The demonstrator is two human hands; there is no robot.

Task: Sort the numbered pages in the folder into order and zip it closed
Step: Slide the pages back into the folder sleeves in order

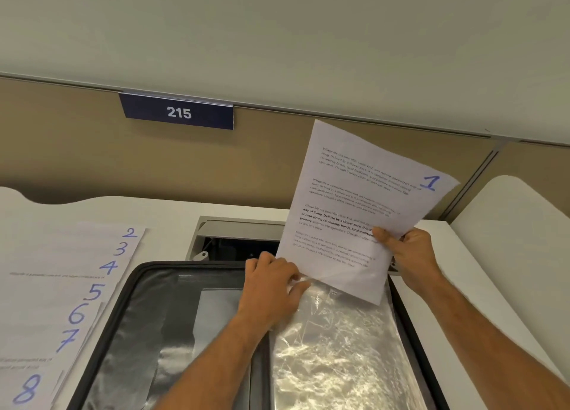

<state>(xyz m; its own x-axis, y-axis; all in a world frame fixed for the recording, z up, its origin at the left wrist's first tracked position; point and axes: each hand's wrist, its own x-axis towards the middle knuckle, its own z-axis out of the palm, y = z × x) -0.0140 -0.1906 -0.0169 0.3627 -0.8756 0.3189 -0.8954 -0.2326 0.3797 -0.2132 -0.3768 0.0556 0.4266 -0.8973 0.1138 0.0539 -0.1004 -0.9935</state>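
The black zip folder [129, 289] lies open on the desk, with crinkled clear plastic sleeves [342, 341] on its right half. My right hand [407, 249] pinches the page marked 1 [357, 206] by its right edge and holds it tilted above the sleeves. My left hand [274, 280] grips the top edge of a sleeve at the page's lower left corner. The pages numbered 2 to 8 [61, 286] lie fanned in a staggered stack on the desk, left of the folder.
A white desk [172, 212] carries everything. An open grey cable hatch [240, 237] sits just behind the folder. A beige partition with a 215 sign [179, 112] rises at the back. A second white desk surface [512, 224] lies to the right.
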